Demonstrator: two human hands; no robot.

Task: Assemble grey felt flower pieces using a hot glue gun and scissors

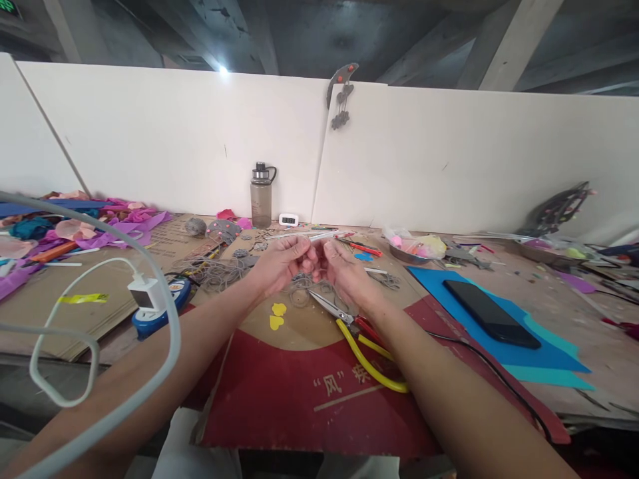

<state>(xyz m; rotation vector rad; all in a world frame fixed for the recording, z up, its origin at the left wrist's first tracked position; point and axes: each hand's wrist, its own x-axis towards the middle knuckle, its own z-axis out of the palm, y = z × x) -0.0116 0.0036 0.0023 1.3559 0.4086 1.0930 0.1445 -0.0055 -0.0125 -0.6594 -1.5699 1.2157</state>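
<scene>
A white cable [167, 332] loops across the lower left of the frame, and yellow-handled pliers [367, 366] lie on the surface [574, 309], partly under the right forearm. At centre frame the left hand [282, 263] and right hand [342, 269] meet fingertip to fingertip, both curled nearly closed, pinching a small piece [313, 261] too hidden to identify. A phone [492, 313] lies right of them; a bottle [261, 196] stands behind, upper middle.

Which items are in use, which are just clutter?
In hand: left hand, right hand, fingertips together above tangled grey wire; pinched item hidden.
Lying about: yellow-handled pliers, black phone, grey plastic water bottle, white charger plug.
</scene>
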